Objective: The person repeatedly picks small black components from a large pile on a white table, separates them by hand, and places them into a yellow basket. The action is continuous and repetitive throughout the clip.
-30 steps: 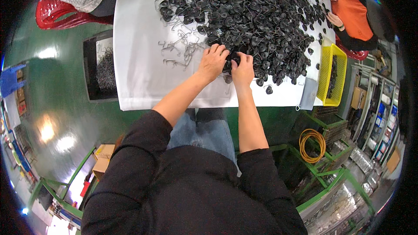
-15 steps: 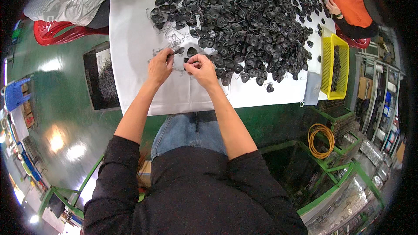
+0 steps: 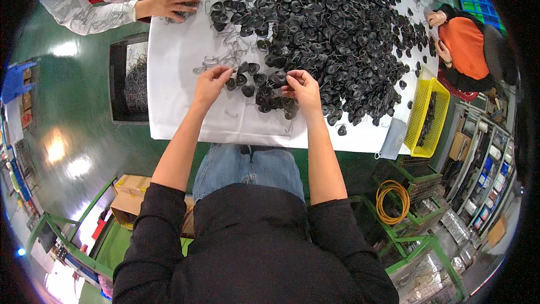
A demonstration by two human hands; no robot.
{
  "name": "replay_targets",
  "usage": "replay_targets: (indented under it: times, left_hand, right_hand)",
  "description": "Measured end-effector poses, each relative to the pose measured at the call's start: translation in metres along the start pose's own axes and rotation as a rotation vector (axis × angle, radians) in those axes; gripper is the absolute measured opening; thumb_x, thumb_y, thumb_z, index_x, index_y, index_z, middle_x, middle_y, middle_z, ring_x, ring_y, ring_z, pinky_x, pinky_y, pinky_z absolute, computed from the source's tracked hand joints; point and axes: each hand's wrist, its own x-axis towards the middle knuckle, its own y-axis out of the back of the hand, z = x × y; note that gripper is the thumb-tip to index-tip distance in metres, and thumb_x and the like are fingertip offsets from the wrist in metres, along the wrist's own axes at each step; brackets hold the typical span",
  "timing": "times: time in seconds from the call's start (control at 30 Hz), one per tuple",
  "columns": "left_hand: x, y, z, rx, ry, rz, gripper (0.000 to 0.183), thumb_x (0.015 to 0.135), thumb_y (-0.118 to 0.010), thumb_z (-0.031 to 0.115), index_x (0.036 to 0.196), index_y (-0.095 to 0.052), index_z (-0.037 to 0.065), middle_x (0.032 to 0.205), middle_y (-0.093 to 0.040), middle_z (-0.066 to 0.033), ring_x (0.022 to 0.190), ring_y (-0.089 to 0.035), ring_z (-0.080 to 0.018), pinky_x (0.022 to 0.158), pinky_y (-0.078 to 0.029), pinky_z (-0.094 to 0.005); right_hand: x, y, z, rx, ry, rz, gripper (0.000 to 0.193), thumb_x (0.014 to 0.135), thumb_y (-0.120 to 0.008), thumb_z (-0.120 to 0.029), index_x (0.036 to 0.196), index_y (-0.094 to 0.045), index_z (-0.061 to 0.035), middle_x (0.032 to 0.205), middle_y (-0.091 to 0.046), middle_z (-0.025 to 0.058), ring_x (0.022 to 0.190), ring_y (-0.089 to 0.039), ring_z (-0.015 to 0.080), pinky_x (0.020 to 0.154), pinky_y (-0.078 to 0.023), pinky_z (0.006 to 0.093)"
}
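Note:
My left hand point(image 3: 211, 85) is closed in a pinch at the left edge of a small group of black disc-shaped pieces point(image 3: 248, 90). What its fingertips hold, if anything, is too small to make out. To the right, thumb and forefinger of my right hand point(image 3: 304, 91) pinch at a black disc-shaped piece point(image 3: 278, 78) on the edge of the big pile. Many pieces in that pile point(image 3: 337, 39) have thin bent wire hooks. Loose wire hooks point(image 3: 224, 56) lie just beyond my left hand on the white table point(image 3: 180, 98).
At the far left a co-worker's hand point(image 3: 175, 3) rests over more wire hooks. Another person's hands point(image 3: 442, 50) are at the right edge. A yellow basket point(image 3: 441, 118) with dark pieces stands at the right corner, beside a pale blue mask point(image 3: 392, 139). A black crate point(image 3: 119, 81) of wire parts stands left.
My hands have moved apart, the right one to the right. Several black pieces now lie between them. The co-worker's hand at the far left now covers the wire hooks. The view has shifted slightly.

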Motion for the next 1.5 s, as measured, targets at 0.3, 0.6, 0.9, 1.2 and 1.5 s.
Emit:
replay_targets:
  times: [0.3,0.6,0.9,1.2,1.5]
  left_hand:
    - [-0.004,-0.009,0.014,0.087,-0.166,-0.056,0.015,0.080,-0.062,0.016,0.093,-0.067,0.008,0.083,-0.059,-0.0018,0.076,-0.052,-0.0102,0.067,-0.042,-0.0238]
    - [-0.022,-0.007,0.033,0.282,-0.300,0.056,0.013,0.077,-0.063,0.008,0.089,-0.068,0.009,0.085,-0.062,-0.0048,0.078,-0.055,-0.0134,0.069,-0.044,-0.0259]
    - [-0.023,-0.022,0.021,-0.318,-0.042,0.097,0.017,0.078,-0.062,0.009,0.094,-0.066,0.006,0.080,-0.062,-0.0048,0.064,-0.055,-0.0141,0.064,-0.044,-0.0238]
    - [0.005,-0.033,-0.014,0.491,-0.349,0.413,0.027,0.073,-0.067,0.020,0.097,-0.062,0.010,0.095,-0.056,-0.0094,0.088,-0.051,-0.0250,0.076,-0.042,-0.0350]
    - [0.012,-0.033,-0.013,0.426,-0.256,0.035,0.021,0.073,-0.068,0.020,0.088,-0.060,0.010,0.087,-0.057,-0.0035,0.087,-0.053,-0.0208,0.073,-0.044,-0.0357]
  right_hand:
    - [0.005,-0.042,-0.020,-0.357,0.457,-0.174,0.040,0.068,-0.068,-0.004,0.107,-0.058,-0.0071,0.098,-0.058,0.0092,0.073,-0.060,0.0189,0.067,-0.049,0.0285]
    - [0.014,-0.057,-0.020,-0.187,0.189,-0.279,0.023,0.075,-0.066,-0.009,0.096,-0.060,-0.0013,0.078,-0.065,0.0053,0.067,-0.059,0.0090,0.058,-0.048,0.0232]
    - [0.003,-0.074,0.006,0.686,-0.420,-0.216,0.023,0.079,-0.063,-0.006,0.101,-0.057,-0.0025,0.085,-0.059,0.0062,0.068,-0.059,0.0156,0.059,-0.052,0.0232]
    - [0.000,-0.034,0.011,0.570,-0.352,-0.048,0.023,0.079,-0.060,-0.020,0.094,-0.061,-0.0027,0.070,-0.056,0.0043,0.064,-0.058,0.0198,0.056,-0.048,0.0242]
    - [0.038,-0.084,-0.013,-1.011,0.220,0.139,0.030,0.072,-0.064,-0.035,0.084,-0.066,-0.0075,0.083,-0.065,0.0143,0.084,-0.061,0.0333,0.072,-0.048,0.0412]
